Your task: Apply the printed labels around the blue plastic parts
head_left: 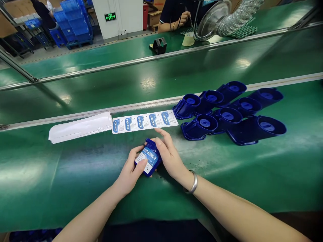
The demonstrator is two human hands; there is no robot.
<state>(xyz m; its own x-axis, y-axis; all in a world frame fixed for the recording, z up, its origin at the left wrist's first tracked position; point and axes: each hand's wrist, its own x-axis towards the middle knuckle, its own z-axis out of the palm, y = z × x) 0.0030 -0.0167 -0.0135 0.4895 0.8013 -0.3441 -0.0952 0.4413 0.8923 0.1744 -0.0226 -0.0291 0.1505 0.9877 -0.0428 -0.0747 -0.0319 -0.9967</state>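
A dark blue plastic housing (153,144) with a blue and white label (148,158) on its face is held between both hands over the green table. My left hand (132,168) grips its left side, the thumb lying on the label. My right hand (171,158) is at the upper right edge, thumb on the housing and index finger stretched out; its other fingers are partly hidden behind. Just beyond lies a strip of labels (145,121) printed in blue and white. Left of that strip is a stack of white sheets (80,128).
Several dark blue housings (228,116) stand grouped at the right on the green table (83,188). A metal rail (141,60) crosses behind the conveyor. Farther back are a person's hand (185,18), a ducted metal hood (214,20), a black bracket (158,45) and blue crates (73,20).
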